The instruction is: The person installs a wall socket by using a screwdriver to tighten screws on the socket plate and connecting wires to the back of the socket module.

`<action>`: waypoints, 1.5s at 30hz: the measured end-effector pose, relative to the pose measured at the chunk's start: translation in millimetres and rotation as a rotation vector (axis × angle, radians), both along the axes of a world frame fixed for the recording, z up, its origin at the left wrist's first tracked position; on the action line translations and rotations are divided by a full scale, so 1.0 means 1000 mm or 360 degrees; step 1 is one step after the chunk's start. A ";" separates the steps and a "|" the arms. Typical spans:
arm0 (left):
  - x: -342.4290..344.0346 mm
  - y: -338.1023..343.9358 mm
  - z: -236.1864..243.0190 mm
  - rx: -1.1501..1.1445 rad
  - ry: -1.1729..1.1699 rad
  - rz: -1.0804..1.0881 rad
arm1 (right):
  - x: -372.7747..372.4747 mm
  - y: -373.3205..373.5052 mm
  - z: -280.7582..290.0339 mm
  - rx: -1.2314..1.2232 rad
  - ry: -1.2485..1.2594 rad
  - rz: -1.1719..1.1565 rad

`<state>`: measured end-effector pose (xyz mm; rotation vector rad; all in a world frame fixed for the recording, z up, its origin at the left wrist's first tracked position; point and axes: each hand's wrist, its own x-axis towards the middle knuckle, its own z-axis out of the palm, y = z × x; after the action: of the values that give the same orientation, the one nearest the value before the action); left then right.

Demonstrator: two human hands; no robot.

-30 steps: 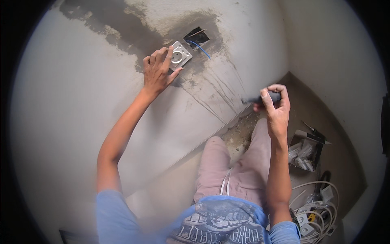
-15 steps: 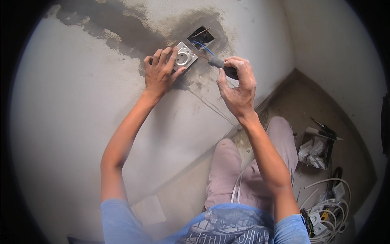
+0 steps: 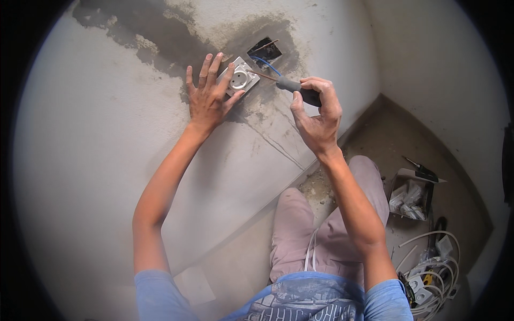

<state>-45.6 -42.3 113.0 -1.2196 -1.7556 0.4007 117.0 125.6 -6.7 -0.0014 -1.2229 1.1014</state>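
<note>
1. The right hand point(image 3: 316, 115), which a second ago hung low over the lap with the screwdriver point(image 3: 292, 85) in it, has come up to the wall point(image 3: 96, 160); it is closed round the dark handle, and the thin shaft now points left toward the white socket plate point(image 3: 239, 79)
2. The shaft tip lies at the right edge of the plate; whether it is seated in a screw I cannot tell, the detail being too small
3. The left hand point(image 3: 206, 99) has stayed on the plate throughout, but its fingers have gone from curled over it to spread flat: fingers fan up the wall and the thumb side presses the plate's lower left edge. It holds nothing, only pins the plate
4. The plate sits tilted on the patch of darker, damp-looking plaster, just below and left of the open wall box point(image 3: 266, 51), from which a blue wire point(image 3: 267, 64) runs down behind it
5. Judged from this, tool and plate have been brought together, so fastening work looks about to start rather than finished
6. On the floor at right lie a small cardboard box point(image 3: 409, 192) of parts and coiled white cable point(image 3: 433, 257), well apart from both hands
</note>
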 end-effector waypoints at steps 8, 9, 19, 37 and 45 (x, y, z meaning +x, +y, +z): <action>-0.009 -0.003 -0.003 0.0017 -0.0008 -0.0008 | -0.007 0.001 -0.006 -0.0038 0.0002 0.0009; -0.010 -0.004 -0.003 0.0022 -0.0004 -0.0011 | -0.007 0.001 -0.007 -0.0042 0.0000 0.0010; -0.009 -0.003 -0.002 0.0031 -0.0082 0.0006 | 0.022 0.012 0.011 0.0646 -0.0260 0.0040; -0.013 -0.003 -0.007 0.0097 -0.0054 0.0029 | 0.044 0.003 0.037 0.0405 -0.0980 0.0008; -0.009 -0.009 0.005 -0.0052 -0.0040 0.0053 | 0.040 0.010 0.036 0.0620 -0.0678 0.0050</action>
<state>-54.9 -51.4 118.4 -1.2244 -1.7989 0.4367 157.1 136.1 29.3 0.0843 -1.8126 0.8974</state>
